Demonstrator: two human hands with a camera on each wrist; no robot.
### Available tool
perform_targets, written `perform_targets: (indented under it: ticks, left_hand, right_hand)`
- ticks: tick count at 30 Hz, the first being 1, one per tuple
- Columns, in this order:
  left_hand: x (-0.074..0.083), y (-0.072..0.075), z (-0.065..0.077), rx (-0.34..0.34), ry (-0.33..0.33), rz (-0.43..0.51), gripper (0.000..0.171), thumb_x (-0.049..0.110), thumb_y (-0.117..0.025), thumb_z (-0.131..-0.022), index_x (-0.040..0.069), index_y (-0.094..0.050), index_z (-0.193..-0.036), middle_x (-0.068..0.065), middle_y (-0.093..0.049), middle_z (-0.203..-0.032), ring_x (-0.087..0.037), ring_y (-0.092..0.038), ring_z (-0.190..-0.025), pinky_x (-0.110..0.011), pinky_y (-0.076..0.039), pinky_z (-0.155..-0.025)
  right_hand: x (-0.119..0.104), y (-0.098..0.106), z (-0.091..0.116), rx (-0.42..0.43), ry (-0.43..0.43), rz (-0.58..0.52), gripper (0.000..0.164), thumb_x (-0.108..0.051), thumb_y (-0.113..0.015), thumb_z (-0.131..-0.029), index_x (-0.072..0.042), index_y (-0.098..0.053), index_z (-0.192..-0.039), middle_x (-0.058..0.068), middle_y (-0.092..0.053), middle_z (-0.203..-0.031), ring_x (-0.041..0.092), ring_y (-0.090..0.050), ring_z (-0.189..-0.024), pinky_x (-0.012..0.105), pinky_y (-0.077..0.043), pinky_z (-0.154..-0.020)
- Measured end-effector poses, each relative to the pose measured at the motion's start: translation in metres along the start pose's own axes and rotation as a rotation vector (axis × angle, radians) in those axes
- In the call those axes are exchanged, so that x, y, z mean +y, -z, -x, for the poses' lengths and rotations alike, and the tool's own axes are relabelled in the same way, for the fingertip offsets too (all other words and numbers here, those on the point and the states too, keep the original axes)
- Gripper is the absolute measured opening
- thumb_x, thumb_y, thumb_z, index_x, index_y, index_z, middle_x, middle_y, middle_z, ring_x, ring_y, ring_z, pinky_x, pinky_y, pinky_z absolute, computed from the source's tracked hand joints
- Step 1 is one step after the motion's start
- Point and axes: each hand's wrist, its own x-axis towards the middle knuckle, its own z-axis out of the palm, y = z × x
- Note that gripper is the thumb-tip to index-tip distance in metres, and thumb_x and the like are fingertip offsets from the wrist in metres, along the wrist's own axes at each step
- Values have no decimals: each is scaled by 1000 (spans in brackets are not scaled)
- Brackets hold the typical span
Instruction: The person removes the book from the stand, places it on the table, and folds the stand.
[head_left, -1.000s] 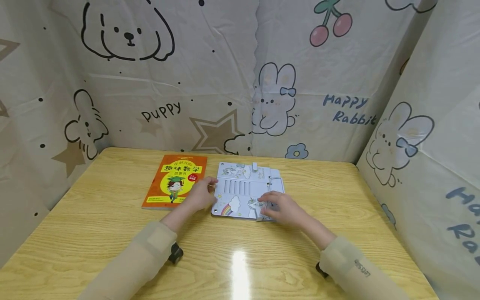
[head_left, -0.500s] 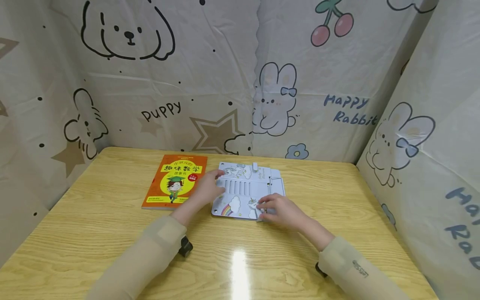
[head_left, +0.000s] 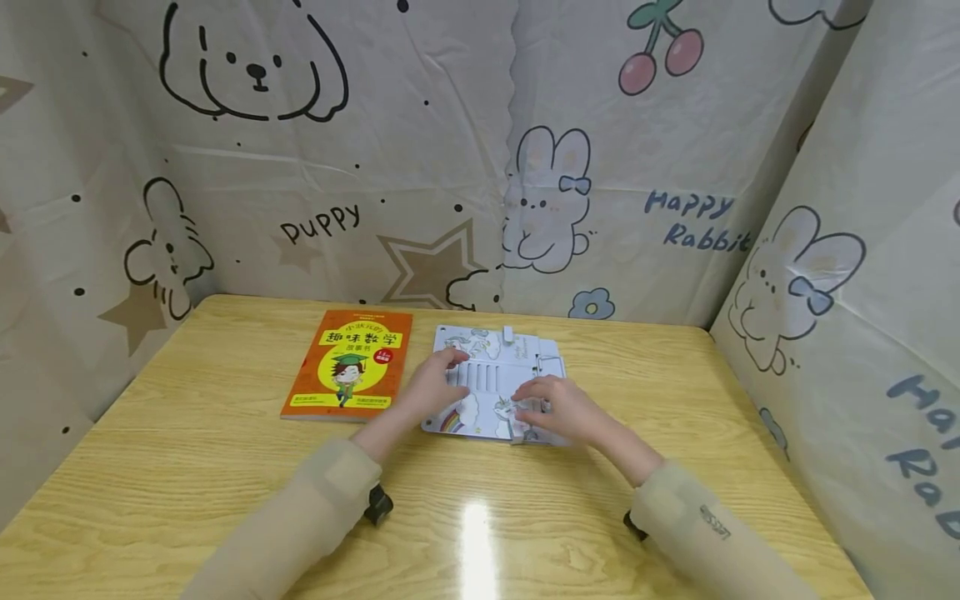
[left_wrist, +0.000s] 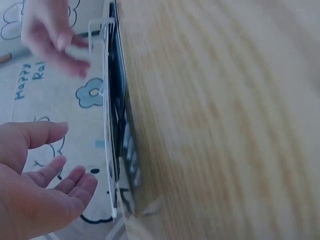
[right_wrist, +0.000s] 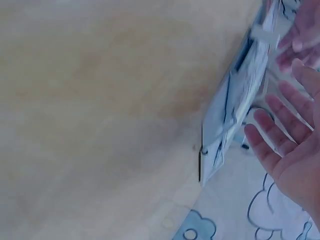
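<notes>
A flat white book stand [head_left: 517,368] printed with unicorns, clouds and a rainbow lies folded on the table. My left hand [head_left: 431,387] is over its left part, beside the slotted section, with relaxed fingers and nothing in them. Over the front right part is my right hand [head_left: 562,408], its fingers spread near a small page clip [head_left: 517,432]. The left wrist view shows the stand [left_wrist: 111,125] edge-on, with a gap between it and my left fingers [left_wrist: 75,185]. In the right wrist view my right fingers [right_wrist: 272,130] stand apart from the stand's surface [right_wrist: 240,95].
An orange and yellow book [head_left: 307,392] with a cartoon figure in a graduation cap lies left of the stand, close to my left forearm. The wooden table [head_left: 637,533] reaches back to a patterned cloth [head_left: 420,167], which also hangs at both sides.
My left hand has moved right, from the stand's left edge to over its slotted section. The right hand has stayed near the front right part, shifting slightly. The stand and book lie as before.
</notes>
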Motion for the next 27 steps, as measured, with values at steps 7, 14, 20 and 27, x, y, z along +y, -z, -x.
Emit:
perform_targets:
  ticks: [7,14,20,27]
  left_hand:
    - [5,-7,8,-60,-70,21,51,14,-69,-76,10,-50,-123,-7,-51,-123,-21,-47,-115,-36,-39,-97]
    - [6,-9,17,-82,-93,24,52,14,-70,-75,9,-49,-123,-6,-51,-122,-21,-47,-114,-35,-39,-97]
    - [-1,-5,25,-90,-68,-29,55,18,-72,-74,11,-49,-123,-6,-48,-126,-22,-44,-117,-37,-36,-99]
    - [-14,6,31,-59,-36,-115,68,20,-79,-65,11,-48,-125,-10,-42,-131,-26,-40,-121,-41,-33,-101]
  right_hand:
    - [18,7,-34,66,-109,-93,38,-28,-60,-84,-12,-57,-119,2,-56,-121,21,-52,-109,38,-45,-88]
    - [31,3,-62,109,-163,-99,44,-27,-59,-85,-13,-50,-126,5,-48,-130,24,-45,-119,40,-38,-97]
    - [42,0,-78,139,-224,-101,48,-25,-59,-86,-13,-45,-130,8,-42,-135,26,-35,-126,43,-28,-104]
    - [50,-5,-89,93,-231,-85,49,-22,-57,-86,-10,-42,-132,12,-38,-137,29,-32,-127,43,-25,-105]
